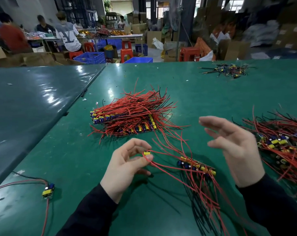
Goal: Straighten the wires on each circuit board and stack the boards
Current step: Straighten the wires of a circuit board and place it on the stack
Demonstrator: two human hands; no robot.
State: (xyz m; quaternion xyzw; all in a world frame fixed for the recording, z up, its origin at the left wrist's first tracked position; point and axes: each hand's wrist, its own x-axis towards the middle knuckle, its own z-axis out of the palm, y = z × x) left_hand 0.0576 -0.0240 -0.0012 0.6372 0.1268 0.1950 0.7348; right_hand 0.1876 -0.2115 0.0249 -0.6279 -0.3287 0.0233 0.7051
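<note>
left hand pinching board wires, right hand spread, bare green table between piles

I see the right pile of boards cut off by the frame's right edge. The wires of the lower-centre board run off the bottom edge. My right hand is motion-blurred. The small tangle at upper right is too small to resolve. The seated people at upper left are blurred.
</note>
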